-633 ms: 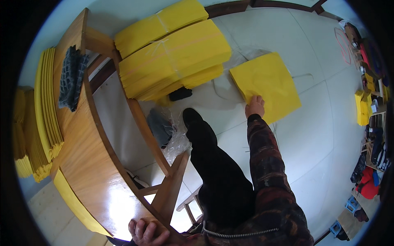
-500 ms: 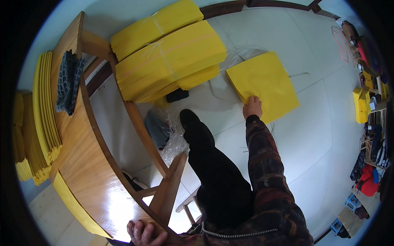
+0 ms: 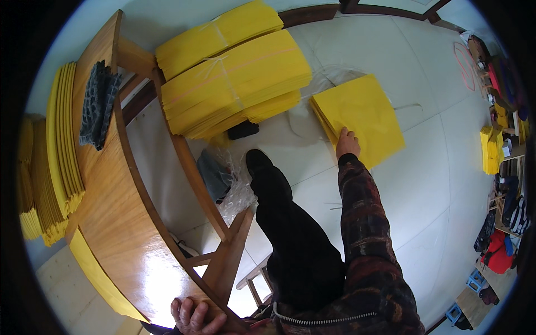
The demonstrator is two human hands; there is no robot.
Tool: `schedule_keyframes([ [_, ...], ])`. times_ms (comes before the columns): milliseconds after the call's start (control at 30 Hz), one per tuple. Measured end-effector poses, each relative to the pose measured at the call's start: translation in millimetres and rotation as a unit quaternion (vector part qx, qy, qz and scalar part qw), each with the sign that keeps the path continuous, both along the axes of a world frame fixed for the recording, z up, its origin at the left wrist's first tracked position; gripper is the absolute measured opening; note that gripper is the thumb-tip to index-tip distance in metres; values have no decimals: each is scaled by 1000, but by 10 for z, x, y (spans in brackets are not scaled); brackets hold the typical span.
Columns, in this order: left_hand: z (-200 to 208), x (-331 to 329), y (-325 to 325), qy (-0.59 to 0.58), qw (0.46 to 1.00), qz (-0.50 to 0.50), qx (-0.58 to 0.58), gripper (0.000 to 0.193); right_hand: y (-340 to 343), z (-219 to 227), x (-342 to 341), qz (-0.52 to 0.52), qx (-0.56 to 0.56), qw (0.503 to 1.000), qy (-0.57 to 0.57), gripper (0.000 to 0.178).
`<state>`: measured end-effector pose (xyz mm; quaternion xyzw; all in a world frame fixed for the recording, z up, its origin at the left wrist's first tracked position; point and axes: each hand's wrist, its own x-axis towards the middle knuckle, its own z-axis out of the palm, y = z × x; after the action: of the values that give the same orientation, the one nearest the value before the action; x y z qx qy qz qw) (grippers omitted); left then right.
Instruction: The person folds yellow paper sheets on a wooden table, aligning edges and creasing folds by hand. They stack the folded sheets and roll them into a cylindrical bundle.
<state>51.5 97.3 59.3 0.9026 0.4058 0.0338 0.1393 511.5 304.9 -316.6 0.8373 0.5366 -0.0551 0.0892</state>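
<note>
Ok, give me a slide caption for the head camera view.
Right hand on the edge of a yellow paper stack, left hand on a wooden table, tied yellow bundles nearby.

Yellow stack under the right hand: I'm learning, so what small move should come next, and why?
Perhaps close the right hand firmly on the edge of the yellow stack: several layers show along its left side and could slip, and the left hand is away on the wooden table.

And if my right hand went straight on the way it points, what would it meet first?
The yellow stack: your right hand already has fingers on its top, though depth is hard to judge.
</note>
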Motion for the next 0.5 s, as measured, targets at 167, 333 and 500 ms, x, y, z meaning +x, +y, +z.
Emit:
schedule_keyframes([
  [167,2,-3,9,0,1000,-1,-1,68,81,-13,38,-21,-46,999,3,16],
  [333,16,10,11,8,1000,1,-7,70,149,153,180,-82,-55,992,79,16],
  [500,112,65,8,70,996,24,-41,74,107,653,380,-125,-20,988,85,18],
])
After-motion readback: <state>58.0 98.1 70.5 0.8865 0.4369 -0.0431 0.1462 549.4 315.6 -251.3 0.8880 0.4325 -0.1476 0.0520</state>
